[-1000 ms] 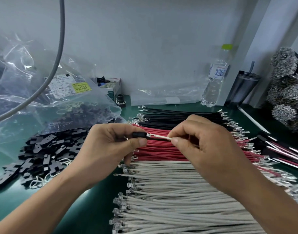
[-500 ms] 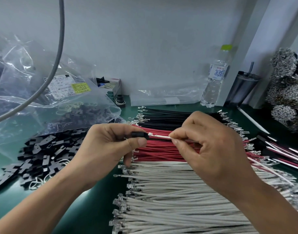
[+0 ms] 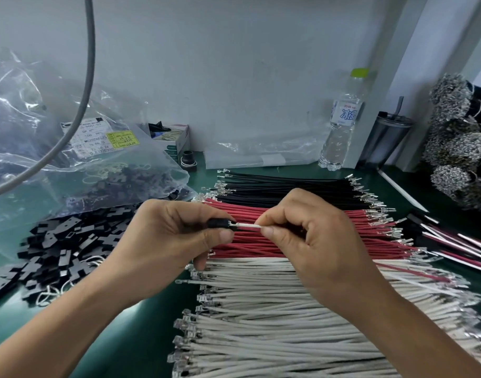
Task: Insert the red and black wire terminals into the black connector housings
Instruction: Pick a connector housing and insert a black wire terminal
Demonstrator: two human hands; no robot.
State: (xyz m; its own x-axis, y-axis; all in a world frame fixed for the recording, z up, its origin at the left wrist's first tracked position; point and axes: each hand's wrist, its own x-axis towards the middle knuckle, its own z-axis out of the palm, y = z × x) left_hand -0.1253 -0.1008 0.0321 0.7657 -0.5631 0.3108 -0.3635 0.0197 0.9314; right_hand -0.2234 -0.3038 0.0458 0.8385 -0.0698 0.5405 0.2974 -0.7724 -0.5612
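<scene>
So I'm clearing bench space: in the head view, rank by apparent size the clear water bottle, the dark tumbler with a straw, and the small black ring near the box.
1. Clear water bottle
2. Dark tumbler with a straw, slightly smaller
3. Small black ring

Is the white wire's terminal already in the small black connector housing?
Partly in: white wire meets the black connector housing, silver metal still showing.

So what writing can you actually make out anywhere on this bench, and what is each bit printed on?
White label on the clear plastic bag: "500 PCS" and a code like "MC20260625", only partly legible.
Yellow sticker beside it: handwriting too small to read.
Water bottle label: large blue characters, sideways, not readable.
Small cardboard box: print too blurred.
Nothing readable on the wires, the housings or the tumbler.
</scene>
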